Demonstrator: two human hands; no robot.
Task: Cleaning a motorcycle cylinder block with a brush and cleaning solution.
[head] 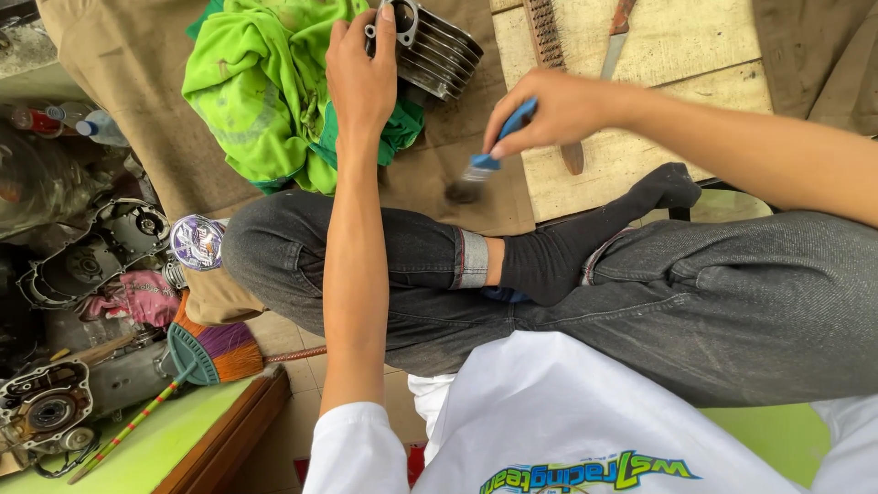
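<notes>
My left hand (364,78) reaches forward and grips a finned metal engine cylinder (437,53), which lies tilted against a bright green cloth (261,91). My right hand (549,112) holds a small paintbrush (485,169) by its blue handle, bristles pointing down over brown cardboard (457,197). The brush is a short way below and right of the cylinder, not touching it. I sit cross-legged in dark jeans and a black sock.
A wire brush (547,32) and a knife (618,32) lie on a wooden board (677,64). At left are engine casings (87,261), a round tin (197,242), a pink rag (146,297), a broom (206,352) and bottles (69,121).
</notes>
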